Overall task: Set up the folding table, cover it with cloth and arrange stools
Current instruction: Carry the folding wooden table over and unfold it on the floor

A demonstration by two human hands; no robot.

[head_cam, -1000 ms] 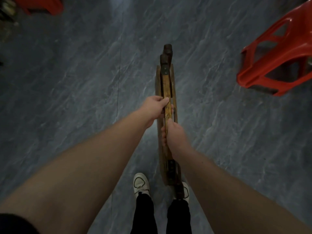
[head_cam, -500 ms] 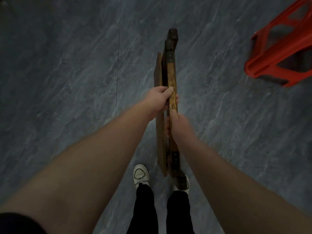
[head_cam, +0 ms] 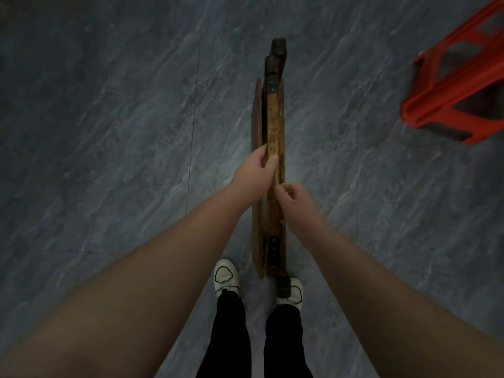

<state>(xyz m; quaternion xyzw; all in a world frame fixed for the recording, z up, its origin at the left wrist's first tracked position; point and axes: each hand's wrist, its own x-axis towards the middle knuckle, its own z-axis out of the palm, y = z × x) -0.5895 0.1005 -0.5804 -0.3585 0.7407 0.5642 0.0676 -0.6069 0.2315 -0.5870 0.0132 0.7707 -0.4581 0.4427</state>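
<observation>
The folded wooden table [head_cam: 275, 118] stands on edge over the grey floor, seen from above as a narrow stack of boards with dark leg ends at both tips. My left hand [head_cam: 255, 175] grips its left side near the middle, fingers wrapped over the top rail. My right hand [head_cam: 293, 200] holds the right side just behind, fingers curled on the rail. A red plastic stool [head_cam: 452, 88] lies tipped at the upper right, apart from the table.
Grey marbled floor tiles [head_cam: 122, 132] spread all around, with a thin seam running left of the table. My two white shoes [head_cam: 226, 276] and black trousers are directly below the table's near end.
The thin board on the left has separated slightly from the rail. My right hand has loosened and shifted a little to the right side. The view moved, so the stool sits nearer the frame's edge.
</observation>
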